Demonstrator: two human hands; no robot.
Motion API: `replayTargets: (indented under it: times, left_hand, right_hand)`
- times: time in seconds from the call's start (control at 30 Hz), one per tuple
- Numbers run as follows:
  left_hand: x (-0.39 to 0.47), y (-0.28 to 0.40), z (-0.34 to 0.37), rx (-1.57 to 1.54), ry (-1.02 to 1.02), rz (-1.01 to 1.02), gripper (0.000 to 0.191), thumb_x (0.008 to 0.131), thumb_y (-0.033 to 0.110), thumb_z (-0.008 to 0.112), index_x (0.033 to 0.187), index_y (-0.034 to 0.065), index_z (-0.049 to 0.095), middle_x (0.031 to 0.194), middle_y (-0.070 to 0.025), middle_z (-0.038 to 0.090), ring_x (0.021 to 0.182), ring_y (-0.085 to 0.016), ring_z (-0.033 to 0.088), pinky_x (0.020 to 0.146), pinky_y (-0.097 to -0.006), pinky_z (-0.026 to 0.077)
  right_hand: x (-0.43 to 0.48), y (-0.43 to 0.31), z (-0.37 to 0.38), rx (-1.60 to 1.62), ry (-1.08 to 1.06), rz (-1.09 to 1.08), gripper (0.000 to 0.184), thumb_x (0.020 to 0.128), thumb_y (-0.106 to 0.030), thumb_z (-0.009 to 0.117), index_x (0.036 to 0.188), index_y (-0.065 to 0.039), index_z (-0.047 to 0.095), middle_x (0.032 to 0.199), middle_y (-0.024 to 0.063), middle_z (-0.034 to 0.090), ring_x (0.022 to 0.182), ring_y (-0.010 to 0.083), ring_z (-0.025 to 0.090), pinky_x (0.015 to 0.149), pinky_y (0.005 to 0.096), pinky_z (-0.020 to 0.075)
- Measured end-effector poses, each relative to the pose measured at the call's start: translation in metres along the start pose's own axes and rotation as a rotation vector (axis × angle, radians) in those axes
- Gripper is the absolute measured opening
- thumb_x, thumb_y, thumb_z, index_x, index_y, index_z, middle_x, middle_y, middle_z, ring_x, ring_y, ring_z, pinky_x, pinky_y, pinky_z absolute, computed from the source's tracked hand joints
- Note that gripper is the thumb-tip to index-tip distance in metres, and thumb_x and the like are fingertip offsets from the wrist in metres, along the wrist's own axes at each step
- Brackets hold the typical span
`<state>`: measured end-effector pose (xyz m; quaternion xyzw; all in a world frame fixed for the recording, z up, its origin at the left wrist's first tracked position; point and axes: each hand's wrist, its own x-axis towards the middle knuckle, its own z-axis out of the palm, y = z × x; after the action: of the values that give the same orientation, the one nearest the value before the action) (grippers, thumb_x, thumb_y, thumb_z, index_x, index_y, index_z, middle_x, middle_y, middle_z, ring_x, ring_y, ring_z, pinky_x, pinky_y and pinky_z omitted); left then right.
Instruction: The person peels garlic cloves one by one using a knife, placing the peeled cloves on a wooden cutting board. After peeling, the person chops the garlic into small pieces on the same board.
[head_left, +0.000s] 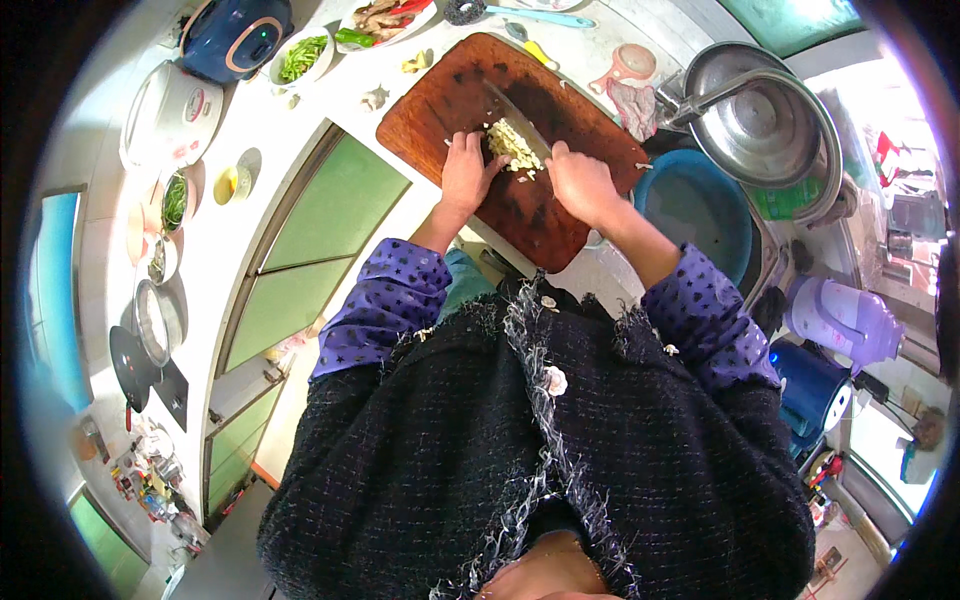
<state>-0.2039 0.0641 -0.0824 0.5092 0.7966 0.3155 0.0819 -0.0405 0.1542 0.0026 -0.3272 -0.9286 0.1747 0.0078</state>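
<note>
A brown wooden cutting board (420, 124) lies on the counter before me, its surface darkly stained. On it is a small heap of chopped pale pieces (508, 144), which look like garlic. My right hand (581, 184) grips a kitchen knife (519, 118) at its handle end; the handle is mostly hidden by the fingers. The blade runs along the far right side of the heap. My left hand (465, 169) rests on the board at the heap's left edge, with the thumb apart from the fingers and touching the pieces.
A blue basin (694, 217) sits right of the board, near a faucet (686, 112) and a metal pan (754, 112). Behind the board are a bowl of cut greens (304, 58), a plate of food (384, 26) and a yellow-handled tool (541, 54). A white pot (171, 120) stands left.
</note>
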Motion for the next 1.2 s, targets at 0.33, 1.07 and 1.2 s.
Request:
replayTargets:
  times: [0.33, 1.07, 1.2]
  left_hand:
    - [-0.007, 0.003, -0.006, 0.043, -0.025, 0.049, 0.069, 0.066, 0.038, 0.073, 0.113, -0.0040, 0.047, 0.104, -0.0191, 0.047, 0.099, -0.035, 0.048, 0.085, -0.0402, 0.042]
    - [0.003, -0.009, -0.013, -0.107, 0.025, -0.129, 0.030, 0.079, 0.017, 0.062, 0.104, 0.0032, 0.055, 0.095, -0.0155, 0.054, 0.087, -0.034, 0.056, 0.075, -0.0402, 0.046]
    - [-0.005, -0.020, -0.017, 0.000, 0.052, -0.108, 0.031, 0.078, 0.017, 0.062, 0.105, 0.0019, 0.055, 0.098, -0.0184, 0.052, 0.091, -0.035, 0.053, 0.080, -0.0396, 0.044]
  right_hand:
    - [-0.004, 0.000, 0.010, 0.053, 0.008, 0.045, 0.024, 0.090, -0.023, 0.044, 0.087, 0.000, 0.047, 0.070, 0.0235, 0.060, 0.067, 0.0406, 0.060, 0.059, 0.0507, 0.0467]
    - [0.004, 0.001, -0.011, 0.043, -0.111, 0.143, 0.020, 0.085, -0.015, 0.044, 0.090, 0.003, 0.050, 0.074, 0.0239, 0.062, 0.071, 0.0395, 0.062, 0.062, 0.0495, 0.0490]
    - [0.016, 0.002, -0.014, -0.026, 0.071, -0.046, 0.019, 0.084, -0.013, 0.044, 0.091, 0.003, 0.050, 0.076, 0.0242, 0.062, 0.072, 0.0397, 0.062, 0.063, 0.0492, 0.0494]
